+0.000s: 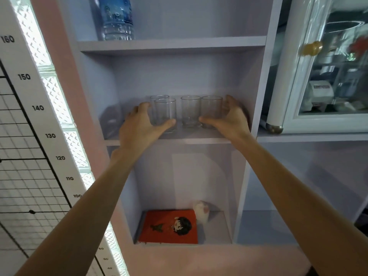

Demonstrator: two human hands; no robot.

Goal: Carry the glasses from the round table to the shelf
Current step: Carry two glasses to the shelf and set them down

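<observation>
Pale lilac shelving fills the frame, with a height chart running down the left edge and a glass-fronted cabinet (326, 76) at upper right. Nearest, low in the centre, the bottom compartment holds a red box (169, 228) with a cartoon figure on it and a small white object (202, 211) just behind its right corner.

Above that, both arms reach to the middle shelf (191, 139). The left hand (139, 126) cups the front-left glass (165, 114), thumb in front and fingers curled round its left side. The right hand (229, 116) cups the right-hand glass (211, 111) the same way. Each grip is spread wide around its glass; whether skin touches glass I cannot tell, but neither looks clamped.

Four empty glasses stand upright here: a middle glass (190, 112) between the two cupped ones, and a rear glass (158, 97) directly behind the front-left one. This looks like setting down or tidying the row. To do it well, let go gently, draw the hands straight back, and keep thumbs from clipping rims, since the glasses stand close together.

Farthest, at upper left, the top shelf holds a water bottle (116, 18); its fill level is unclear.
</observation>
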